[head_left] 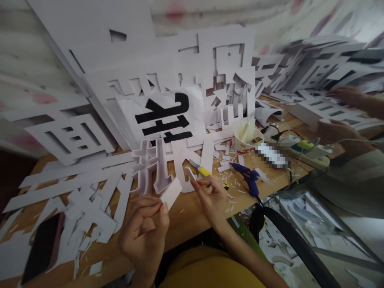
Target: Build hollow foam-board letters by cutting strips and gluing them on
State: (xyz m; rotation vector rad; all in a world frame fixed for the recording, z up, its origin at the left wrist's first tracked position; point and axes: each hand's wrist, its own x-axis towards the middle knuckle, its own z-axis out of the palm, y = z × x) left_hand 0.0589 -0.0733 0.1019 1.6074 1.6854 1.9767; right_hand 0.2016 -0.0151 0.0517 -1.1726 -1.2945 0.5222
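Note:
My left hand (147, 226) pinches a short white foam-board strip (172, 193) between thumb and fingers, tilted up to the right. My right hand (213, 196) grips a thin, bent white strip (189, 174) by its end. Just behind the right fingers, a yellow utility knife (203, 171) lies with its blade out. Beyond both hands, a standing white 3D character (147, 168) with raised side walls sits beside a flat white cut-out character (181, 164). A blue hot glue gun (247, 176) rests to the right of the knife.
White cut-out sheets (168, 60) lean at the back, with a printed black character (165, 114) before them. A paper bucket (246, 138), power strip (309, 158) and cords stand right. Scraps and a phone (43, 248) lie left. Another person's hands (345, 134) work at right.

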